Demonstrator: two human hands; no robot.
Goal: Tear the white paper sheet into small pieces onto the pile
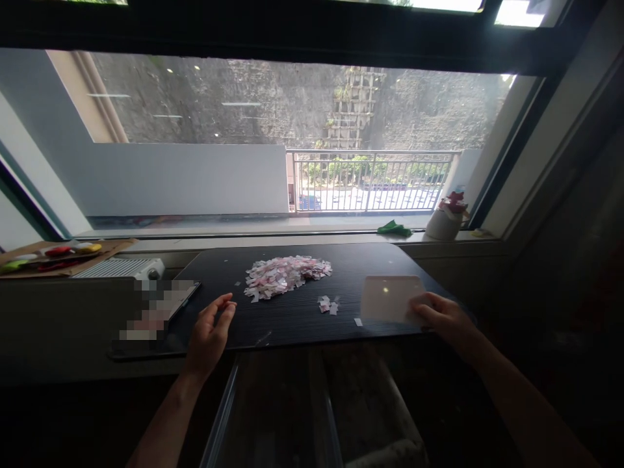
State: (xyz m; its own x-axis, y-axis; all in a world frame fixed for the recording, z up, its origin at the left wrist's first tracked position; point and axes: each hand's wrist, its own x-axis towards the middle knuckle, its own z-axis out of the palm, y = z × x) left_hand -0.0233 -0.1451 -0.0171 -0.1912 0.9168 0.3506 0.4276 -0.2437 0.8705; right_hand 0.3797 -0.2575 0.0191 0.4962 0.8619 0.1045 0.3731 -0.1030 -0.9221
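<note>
Across the dark tabletop [370, 260], a heap of pink and white paper scraps [283, 276] lies loose on the bare surface, a little left of the middle. To its right and nearer me sits a small cluster of scraps [327, 305], and one lone scrap [358, 322] is farther right, near the edge.

My right hand [439, 312] is closed on the right side of a translucent pale panel [390, 296], thumb and fingers pinching it over the right part of the table; whether it is a flat sheet or a shallow lid, I cannot tell. My left hand [213, 325] is half open and empty, fingers loosely bent, at the near left of the heap and apart from it.

Far right on the windowsill [316, 242] stands a white pot-shaped object [442, 223] with something dark red [455, 201] at its top; I cannot tell whether that sits inside. A crumpled green thing [394, 228] lies just left of it. Far left, a brown cardboard piece [119, 246] carries red, yellow and green items [61, 251] beside a white ribbed unit [117, 268].
</note>
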